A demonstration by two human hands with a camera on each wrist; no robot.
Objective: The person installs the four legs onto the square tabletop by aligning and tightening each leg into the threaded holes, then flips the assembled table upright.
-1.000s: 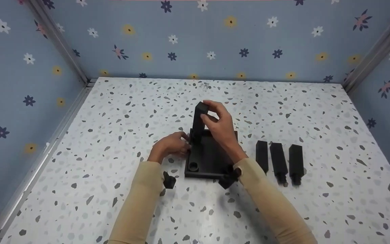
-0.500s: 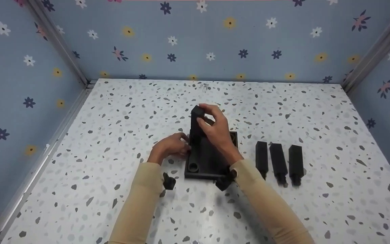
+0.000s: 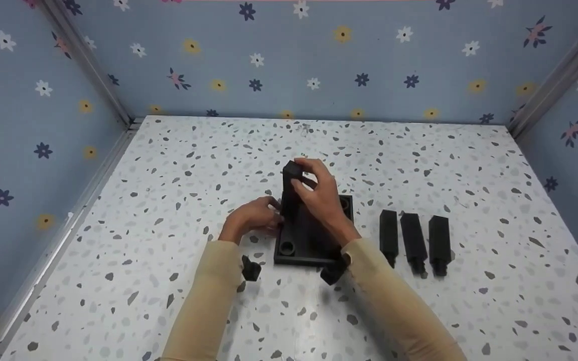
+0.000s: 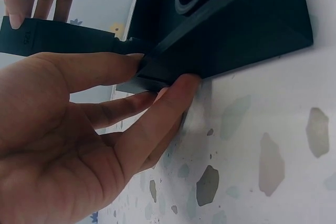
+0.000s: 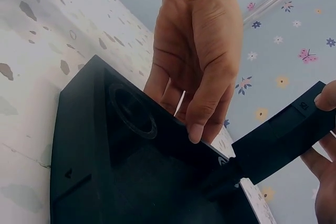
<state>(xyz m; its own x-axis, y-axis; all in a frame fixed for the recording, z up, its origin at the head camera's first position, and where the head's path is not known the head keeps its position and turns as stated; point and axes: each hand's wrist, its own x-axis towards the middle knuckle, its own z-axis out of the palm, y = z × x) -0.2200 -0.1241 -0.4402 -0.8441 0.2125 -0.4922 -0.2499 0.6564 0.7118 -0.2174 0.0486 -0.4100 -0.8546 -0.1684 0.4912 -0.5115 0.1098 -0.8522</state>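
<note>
In the head view a small black tabletop (image 3: 301, 260), with a raised rim and round corner sockets, lies underside up at mid-table. My left hand (image 3: 254, 215) grips its left wall, the thumb (image 5: 196, 129) over the rim and fingers against the outer side. A black square leg (image 3: 290, 193) stands upright at the far left corner, its upper end pinched between the thumb and fingers of my right hand (image 3: 320, 193). The right wrist view shows the leg's narrow threaded end (image 5: 226, 177) at the corner socket; how deep it sits I cannot tell.
Three similar black legs (image 3: 388, 231) lie side by side to the right of the tabletop, threaded ends toward me. The near left socket (image 3: 287, 247) holds no leg. Blue flowered walls (image 3: 289, 60) enclose the speckled white table (image 3: 193, 165).
My right hand has brought the leg slightly left and down onto the far left corner, and the leg has gone from a slight tilt to upright. My left hand stays in place.
</note>
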